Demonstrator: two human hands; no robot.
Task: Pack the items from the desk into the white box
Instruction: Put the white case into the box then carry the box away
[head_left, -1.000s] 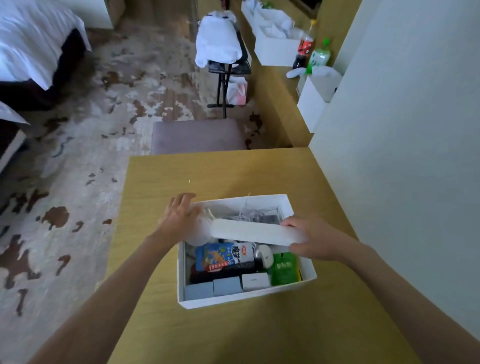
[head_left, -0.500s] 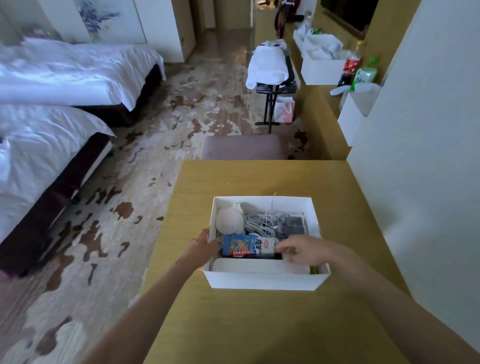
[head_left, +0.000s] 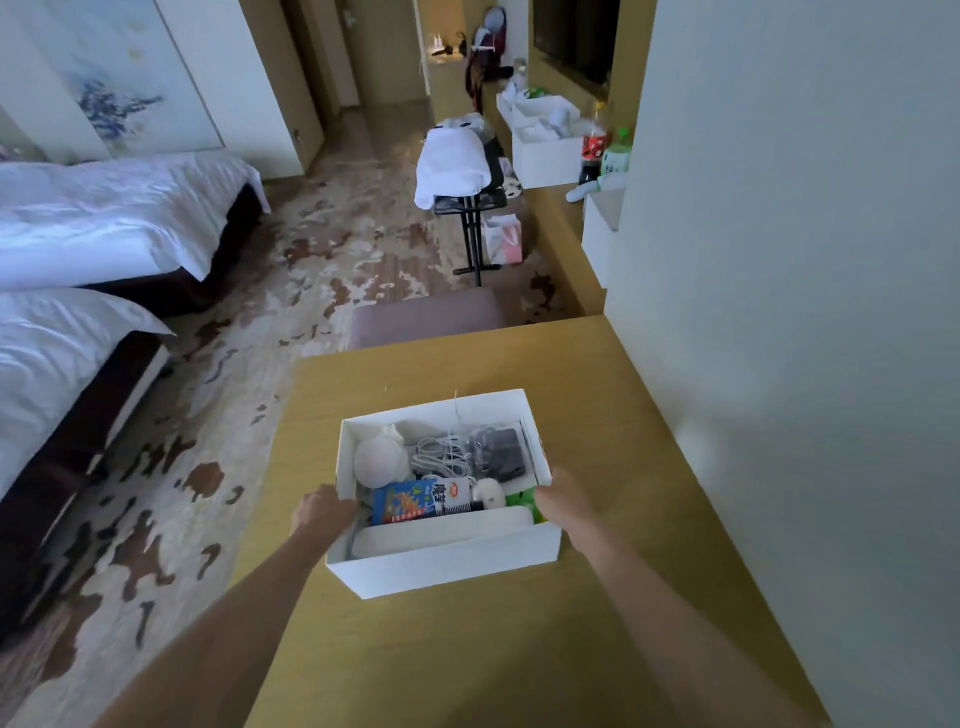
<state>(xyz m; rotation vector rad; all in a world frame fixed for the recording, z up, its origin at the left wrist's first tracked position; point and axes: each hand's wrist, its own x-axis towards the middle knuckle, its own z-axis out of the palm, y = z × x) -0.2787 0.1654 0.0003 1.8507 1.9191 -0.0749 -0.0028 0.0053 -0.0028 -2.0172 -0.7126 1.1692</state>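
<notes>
Yellow-brown wood made up the desk (head_left: 467, 649), which stood against a pale wall with a patterned carpet (head_left: 249, 332) and two white-sheeted beds (head_left: 93, 228) off to the left. On the desk sat the white box (head_left: 457, 564), open at the top and full.

Inside it, a round white pouch (head_left: 382, 460) lay in the far left corner, a coil of white cable (head_left: 441, 454) beside it, and a dark flat case (head_left: 501, 452) at the far right. Nearer, a blue snack packet (head_left: 415, 501) lay across the middle, with a small white device (head_left: 488, 493) and something green (head_left: 522, 500) to its right. A long white slab (head_left: 447, 535) rested just behind the front wall.

The left hand (head_left: 322, 512) clasped the box's left wall, its fingers curled over the rim. The right hand (head_left: 563, 501) pressed the right wall, closed around that edge. So the box sat directly between both hands, gripped at either side.
</notes>
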